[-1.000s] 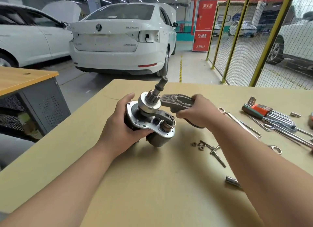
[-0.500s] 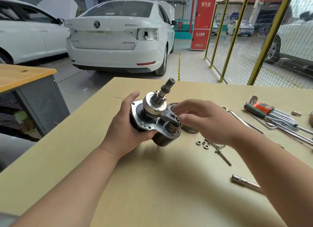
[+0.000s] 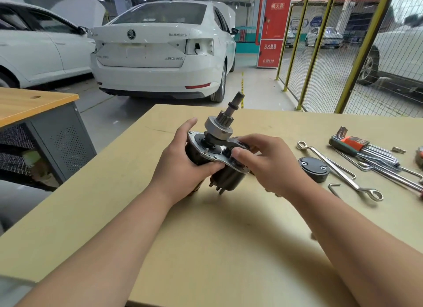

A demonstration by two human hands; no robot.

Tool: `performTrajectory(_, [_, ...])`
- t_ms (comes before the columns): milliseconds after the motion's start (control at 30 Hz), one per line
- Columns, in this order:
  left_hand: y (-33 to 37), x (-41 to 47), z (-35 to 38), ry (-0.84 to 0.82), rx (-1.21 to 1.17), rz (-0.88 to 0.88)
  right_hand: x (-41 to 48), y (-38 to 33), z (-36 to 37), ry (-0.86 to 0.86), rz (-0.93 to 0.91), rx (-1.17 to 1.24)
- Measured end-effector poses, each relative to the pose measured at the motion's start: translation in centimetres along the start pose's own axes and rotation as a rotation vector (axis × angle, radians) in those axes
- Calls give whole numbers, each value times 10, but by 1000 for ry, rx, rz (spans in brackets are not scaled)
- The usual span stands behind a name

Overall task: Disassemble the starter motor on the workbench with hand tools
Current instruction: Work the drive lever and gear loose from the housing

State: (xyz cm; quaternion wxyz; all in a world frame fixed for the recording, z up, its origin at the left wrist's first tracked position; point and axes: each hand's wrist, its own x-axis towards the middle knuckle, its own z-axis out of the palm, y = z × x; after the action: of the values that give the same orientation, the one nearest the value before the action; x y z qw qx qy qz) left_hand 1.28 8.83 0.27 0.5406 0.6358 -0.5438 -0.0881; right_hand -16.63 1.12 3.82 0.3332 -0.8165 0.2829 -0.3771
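While the left hand (image 3: 180,162) wraps the dark cylindrical body of the grey steel starter motor (image 3: 218,129), held mid-frame above the tan workbench (image 3: 206,238), the right hand (image 3: 267,164) pinches its fork lever (image 3: 223,144) with curled fingers. It looks heavy, rigid and greasy; gripping the body seems safest.

A white saloon (image 3: 160,52) is parked rear-on, another white car (image 3: 34,50) left of it. A red cabinet (image 3: 273,32) stands beside yellow mesh fencing (image 3: 327,77)
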Motion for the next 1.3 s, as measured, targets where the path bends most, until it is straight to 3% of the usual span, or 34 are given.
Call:
performTrajectory(267, [13,-8,11,47,-168,-32,2,-1,-6,78,-94,57])
performTrajectory(433, [20,-15,20,124,-197,-27,-1,-4,-7,9,12,178])
performTrajectory(667, [26,-22,29,126,-131,-4,-6,-6,-5,163,9,80])
performTrajectory(1033, [25,-22,27,100,54,12,-12,5,-7,-3,-7,15])
performTrajectory(1300, [25,-26,28,129,93,41,-13,5,-2,102,39,77])
